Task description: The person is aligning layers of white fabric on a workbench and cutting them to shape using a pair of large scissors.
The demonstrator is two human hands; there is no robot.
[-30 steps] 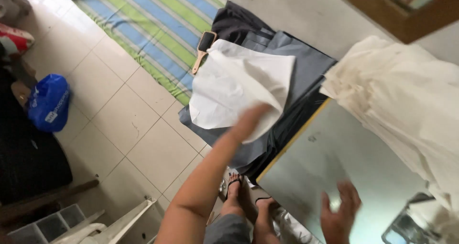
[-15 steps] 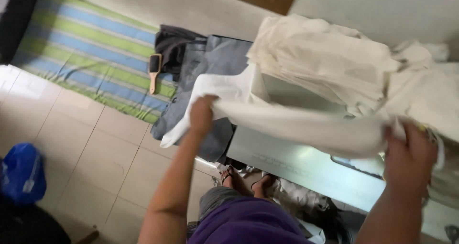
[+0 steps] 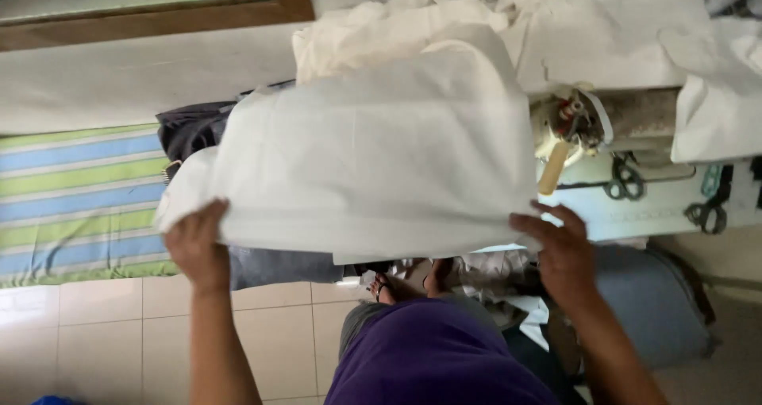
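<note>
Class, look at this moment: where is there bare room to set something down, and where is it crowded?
Bare: floor tiles below the striped mat. Crowded: machine table with scissors, cloth pile. Both hands, left hand and right hand, hold the white cloth.

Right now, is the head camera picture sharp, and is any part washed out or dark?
Head view: slightly soft all over; the white cloth held by the left hand and right hand is bright, its folds faint; the floor under the table is shaded.
</note>
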